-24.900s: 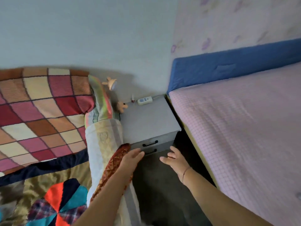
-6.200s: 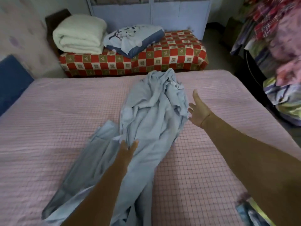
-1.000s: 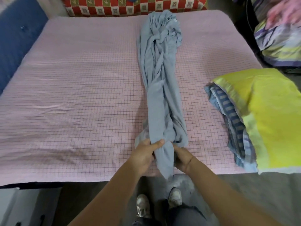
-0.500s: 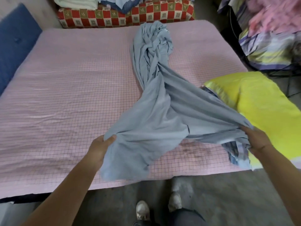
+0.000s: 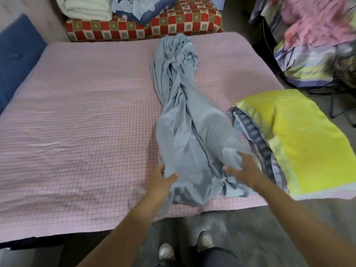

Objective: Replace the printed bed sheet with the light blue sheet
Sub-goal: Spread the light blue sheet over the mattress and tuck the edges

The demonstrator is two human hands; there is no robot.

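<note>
The light blue sheet (image 5: 179,105) lies bunched in a long strip across the middle of the pink checked mattress (image 5: 81,120), reaching from the far edge to the near edge. My left hand (image 5: 162,177) pinches the sheet's near left part between thumb and fingers. My right hand (image 5: 244,170) grips a gathered fold at its near right part, fingers curled into the cloth. The folded printed bedding with a yellow top (image 5: 300,139) sits on the bed's right corner, next to my right hand.
A blue headboard (image 5: 17,54) is at the left. A red checked bench (image 5: 146,26) with a white blanket (image 5: 82,6) and a pillow stands beyond the bed. Piled clothes (image 5: 312,35) fill the right. My feet stand on grey floor (image 5: 231,224).
My hands, spread wide half a second ago with the sheet's near end fanned out, have come closer together. The sheet has dropped back onto the mattress in a narrower bunch.
</note>
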